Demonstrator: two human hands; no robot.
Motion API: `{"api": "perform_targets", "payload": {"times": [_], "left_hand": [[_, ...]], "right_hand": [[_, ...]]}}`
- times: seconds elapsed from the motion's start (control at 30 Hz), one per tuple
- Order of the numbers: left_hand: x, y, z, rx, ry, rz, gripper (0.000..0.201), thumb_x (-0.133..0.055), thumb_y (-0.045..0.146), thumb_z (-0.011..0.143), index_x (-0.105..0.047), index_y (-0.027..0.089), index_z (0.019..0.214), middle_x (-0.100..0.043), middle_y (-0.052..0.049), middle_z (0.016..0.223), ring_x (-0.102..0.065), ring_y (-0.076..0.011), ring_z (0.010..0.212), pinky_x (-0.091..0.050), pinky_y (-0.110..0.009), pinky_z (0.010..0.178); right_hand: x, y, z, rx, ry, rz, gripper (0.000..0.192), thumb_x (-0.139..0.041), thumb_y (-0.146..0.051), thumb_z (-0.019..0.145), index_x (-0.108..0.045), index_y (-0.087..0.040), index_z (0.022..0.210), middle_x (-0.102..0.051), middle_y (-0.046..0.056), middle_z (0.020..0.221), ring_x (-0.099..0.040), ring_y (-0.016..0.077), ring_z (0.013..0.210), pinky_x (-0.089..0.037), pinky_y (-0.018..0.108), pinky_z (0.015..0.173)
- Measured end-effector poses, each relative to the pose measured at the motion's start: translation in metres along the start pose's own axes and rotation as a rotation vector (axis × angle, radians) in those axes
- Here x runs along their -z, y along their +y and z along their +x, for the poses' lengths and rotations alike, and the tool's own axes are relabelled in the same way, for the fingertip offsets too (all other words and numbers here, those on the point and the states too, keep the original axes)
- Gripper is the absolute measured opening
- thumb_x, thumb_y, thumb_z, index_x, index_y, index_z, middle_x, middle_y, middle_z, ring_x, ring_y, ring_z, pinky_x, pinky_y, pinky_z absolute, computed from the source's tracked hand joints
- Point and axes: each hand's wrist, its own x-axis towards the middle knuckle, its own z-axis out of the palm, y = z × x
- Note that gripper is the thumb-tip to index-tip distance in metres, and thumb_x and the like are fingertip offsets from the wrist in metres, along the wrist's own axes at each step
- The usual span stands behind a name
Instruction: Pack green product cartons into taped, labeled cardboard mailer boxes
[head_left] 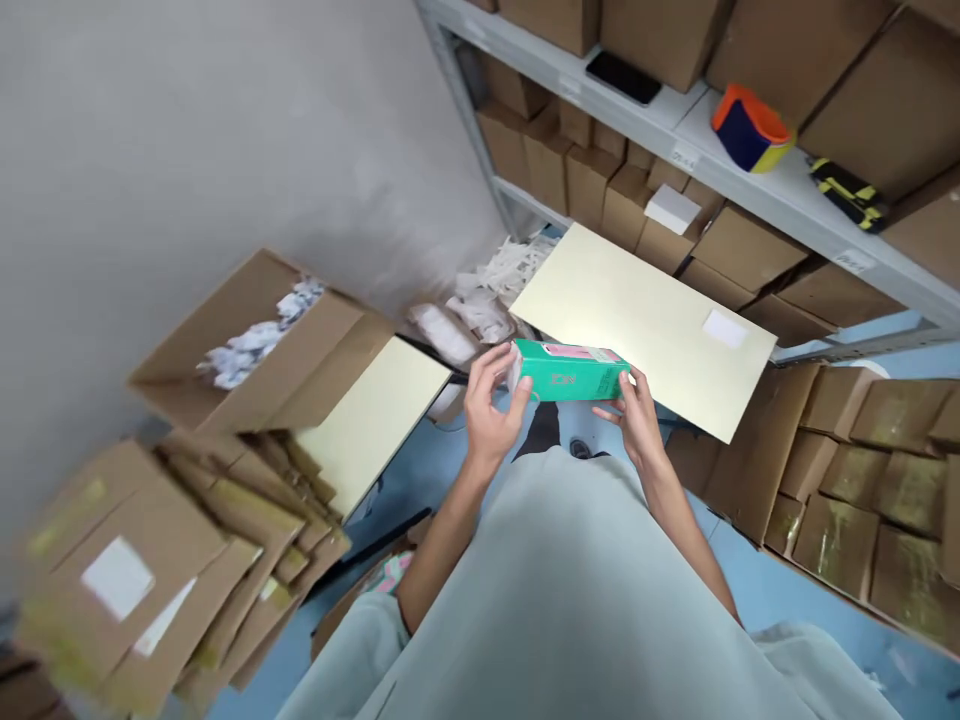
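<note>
Held level in front of my body is a long green box (574,375) with a pink picture on its upper face. My left hand (491,405) grips its left end, thumb on the near side and fingers behind, where whitish material shows at that end. At the right end, my right hand (636,412) holds the corner between thumb and fingers. Just beyond the box lies a pale tabletop (637,320) with a small white label (725,328) on it.
To the left stand an open carton (247,340) with crumpled paper and a stack of flattened cardboard (172,560). Shelving (682,150) with brown boxes, a phone (622,77) and a colourful band (750,130) rises at the back right. A large carton of small boxes (847,500) sits right.
</note>
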Motion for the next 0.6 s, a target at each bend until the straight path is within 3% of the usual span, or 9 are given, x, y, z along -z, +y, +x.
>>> {"api": "perform_targets", "payload": {"times": [0.23,0.4,0.5,0.6], "left_hand": [[-0.045,-0.034,0.160,-0.090,-0.236,-0.023,0.031,-0.071,0.036,0.100,-0.080,0.023,0.127,-0.080,-0.011,0.133,-0.075,-0.0287,0.129,-0.063,-0.044,0.112],[-0.069,-0.044,0.234,-0.124,-0.370,-0.019,0.029,-0.075,0.031,0.095,-0.082,0.023,0.122,-0.081,-0.009,0.127,-0.077,-0.0274,0.118,-0.062,-0.041,0.109],[-0.076,-0.047,0.265,-0.150,-0.455,-0.025,0.025,-0.079,0.031,0.093,-0.082,0.023,0.115,-0.082,-0.008,0.121,-0.077,-0.0273,0.113,-0.061,-0.040,0.107],[-0.080,-0.049,0.296,-0.161,-0.555,-0.110,0.027,-0.080,0.043,0.095,-0.081,0.022,0.112,-0.082,-0.009,0.119,-0.077,-0.0274,0.113,-0.059,-0.040,0.106]], "right_hand": [[-0.035,-0.011,0.044,0.054,0.033,-0.141,0.089,-0.100,-0.074,0.072,-0.072,-0.026,0.141,-0.078,0.011,0.134,-0.082,0.0232,0.096,-0.071,0.038,0.086],[-0.068,0.003,0.095,0.125,0.287,-0.362,0.124,-0.106,-0.067,0.059,-0.057,-0.024,0.165,-0.080,0.012,0.134,-0.081,0.0231,0.090,-0.068,0.039,0.087],[-0.083,0.009,0.116,0.121,0.338,-0.471,0.112,-0.106,-0.060,0.060,-0.063,-0.024,0.158,-0.082,0.004,0.108,-0.077,0.0220,0.084,-0.067,0.038,0.086],[-0.097,0.005,0.120,0.111,0.275,-0.351,0.091,-0.105,-0.060,0.065,-0.070,-0.026,0.142,-0.080,-0.002,0.091,-0.075,0.0198,0.079,-0.066,0.034,0.079]]}}
